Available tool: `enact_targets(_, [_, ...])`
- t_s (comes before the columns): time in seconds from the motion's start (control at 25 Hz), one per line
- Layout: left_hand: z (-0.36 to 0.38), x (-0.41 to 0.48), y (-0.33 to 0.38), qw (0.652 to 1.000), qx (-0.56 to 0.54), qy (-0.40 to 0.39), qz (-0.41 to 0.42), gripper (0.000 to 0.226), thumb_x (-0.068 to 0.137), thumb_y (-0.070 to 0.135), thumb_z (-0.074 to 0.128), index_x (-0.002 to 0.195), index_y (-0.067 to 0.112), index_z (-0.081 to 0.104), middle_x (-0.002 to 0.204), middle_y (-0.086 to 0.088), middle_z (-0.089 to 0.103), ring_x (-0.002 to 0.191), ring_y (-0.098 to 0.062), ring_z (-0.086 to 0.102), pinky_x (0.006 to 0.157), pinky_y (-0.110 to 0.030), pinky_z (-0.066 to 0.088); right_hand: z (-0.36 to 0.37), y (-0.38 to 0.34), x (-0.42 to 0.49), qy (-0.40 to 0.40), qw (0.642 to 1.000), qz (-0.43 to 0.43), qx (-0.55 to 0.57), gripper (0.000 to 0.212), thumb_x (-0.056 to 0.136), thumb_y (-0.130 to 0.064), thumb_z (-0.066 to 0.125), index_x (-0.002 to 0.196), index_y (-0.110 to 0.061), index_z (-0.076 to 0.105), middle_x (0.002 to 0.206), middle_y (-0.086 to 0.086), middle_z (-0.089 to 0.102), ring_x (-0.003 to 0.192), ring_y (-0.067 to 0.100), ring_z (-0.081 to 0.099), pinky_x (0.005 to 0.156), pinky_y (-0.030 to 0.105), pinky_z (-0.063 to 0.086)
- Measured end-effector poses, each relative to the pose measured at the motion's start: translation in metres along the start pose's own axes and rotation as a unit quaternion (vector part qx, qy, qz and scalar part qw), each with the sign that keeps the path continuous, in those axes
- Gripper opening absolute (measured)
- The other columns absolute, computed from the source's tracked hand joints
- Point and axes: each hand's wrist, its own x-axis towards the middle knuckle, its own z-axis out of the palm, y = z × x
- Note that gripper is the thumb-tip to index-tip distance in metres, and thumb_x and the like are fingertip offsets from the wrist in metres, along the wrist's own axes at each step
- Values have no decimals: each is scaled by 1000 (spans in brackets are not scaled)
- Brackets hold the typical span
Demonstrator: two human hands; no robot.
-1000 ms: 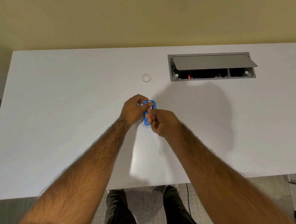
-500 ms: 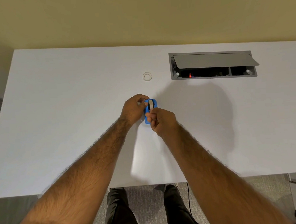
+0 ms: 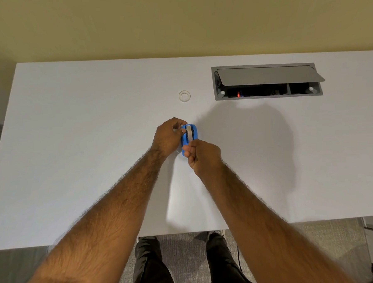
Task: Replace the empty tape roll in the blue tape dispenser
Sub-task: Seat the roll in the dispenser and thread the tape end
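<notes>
blue tape dispenser [image 3: 189, 135] mid white table [image 3: 73, 147] with tape roll [image 3: 189, 131] seated, left hand [image 3: 169, 135] fingers gripping its side, right hand [image 3: 203, 155] fingers pinched at near end, empty core ring [image 3: 184, 96] farther back

Two hands are covering much of a small blue tape dispenser on a white desk.

The left hand [image 3: 169, 136] is hiding the dispenser's [image 3: 193, 134] left side behind its curled fingers [image 3: 179, 128], and the right hand [image 3: 203, 154] is masking the end nearest the person under its thumb and knuckles. Whether the right fingertips are pinching a strip of tape is too small to tell. The roll [image 3: 189, 131] is showing only as a pale band beyond the left fingertips. Both forearms are running off the bottom edge, and the open desk hatch [image 3: 266, 81] interior is too dark to read.
</notes>
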Motion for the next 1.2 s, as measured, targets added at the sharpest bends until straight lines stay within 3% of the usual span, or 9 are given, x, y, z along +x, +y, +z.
enact_targets(0.16, [-1,0,0,1000,-3,-1,-2,23,96,13,58,117,13,68,116,-4,70,107,-22,65,98,-42,54,-4,9,0,3,1000,-13,7,29,84,-10,70,108,4,64,80,14,72,60,19,65,61,24,54])
enact_targets(0.4, [-1,1,0,1000,-3,-2,-8,23,96,13,59,116,15,68,115,-2,69,105,-19,64,97,-43,55,-8,16,-3,11,1000,-19,7,32,86,-17,70,110,3,64,85,14,71,63,19,65,70,27,57])
enact_targets(0.56, [0,1,1,1000,-6,-3,-12,23,96,12,58,117,14,68,116,-3,69,106,-20,64,97,-42,55,-8,20,-6,15,1000,-9,21,32,86,-17,69,110,3,63,81,14,70,60,19,64,64,25,56])
enact_targets(0.72, [0,1,1,1000,0,-2,-10,23,97,13,58,117,12,68,116,-5,69,106,-22,64,98,-41,55,-10,26,-7,5,1000,-5,24,35,86,-16,68,115,2,60,93,18,69,73,25,65,73,30,57])
enact_targets(0.88, [-1,1,1,1000,7,-5,-7,23,97,14,58,118,13,67,116,-4,69,106,-21,64,98,-40,55,-11,26,-6,20,1000,-8,8,31,88,-19,68,112,0,60,98,18,71,87,30,72,65,28,57])
enact_targets(1.0, [0,1,0,1000,10,-6,-6,23,97,14,58,118,13,67,117,-4,69,106,-21,64,98,-41,55,-12,27,-3,23,1000,-11,4,27,90,-20,67,108,-2,59,98,18,71,99,33,69,67,29,58])
enact_targets(1.12, [1,2,0,1000,13,-8,-6,23,98,14,57,119,13,67,118,-5,69,106,-22,64,99,-42,55,-15,29,-1,13,1000,-24,-3,25,90,-20,66,108,-4,58,86,11,70,89,29,72,64,27,56])
enact_targets(1.2, [1,2,0,1000,14,-8,-5,23,98,14,57,119,12,67,118,-6,69,107,-23,64,99,-43,55,-16,30,2,7,1000,-27,-10,29,91,-22,66,112,-4,58,87,10,69,82,26,71,70,30,56])
